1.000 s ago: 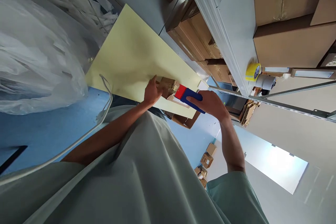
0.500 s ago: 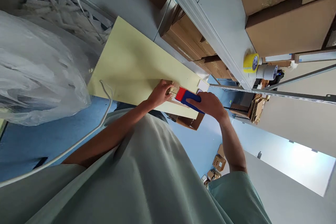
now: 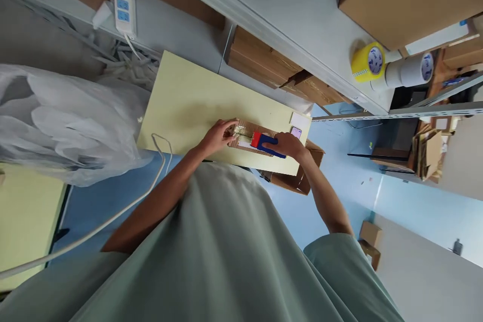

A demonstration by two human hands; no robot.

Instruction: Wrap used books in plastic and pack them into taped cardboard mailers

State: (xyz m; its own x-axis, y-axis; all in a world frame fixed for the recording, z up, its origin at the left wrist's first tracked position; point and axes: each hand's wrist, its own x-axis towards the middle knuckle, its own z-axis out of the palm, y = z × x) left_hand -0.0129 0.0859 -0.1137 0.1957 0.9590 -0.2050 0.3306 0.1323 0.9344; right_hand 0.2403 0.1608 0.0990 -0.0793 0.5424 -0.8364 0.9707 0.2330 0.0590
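A narrow brown cardboard package (image 3: 259,127) lies lengthwise on the pale yellow table, with a white label partly visible on it. My left hand (image 3: 217,138) grips its left end, fingers at the upper edge and thumb at the lower one. In my right hand (image 3: 290,145) is a blue tape dispenser (image 3: 268,145) with a red front, resting over the package's right half. Something shiny and clear, like tape, shows on the cardboard between my left hand and the red front. The right palm hides part of the dispenser.
A phone (image 3: 296,132) lies at the right end of the table (image 3: 177,95). An open carton (image 3: 302,181) stands below it. Tape rolls (image 3: 368,63) sit on the shelf, a power strip (image 3: 124,10) at upper left, plastic wrapping (image 3: 68,115) at left. A white cable (image 3: 151,181) crosses the table's front-left edge.
The view has shifted, bringing the power strip and phone more fully into sight. My left hand now sits at the package's left end, farther from the dispenser. My right hand still holds the dispenser.
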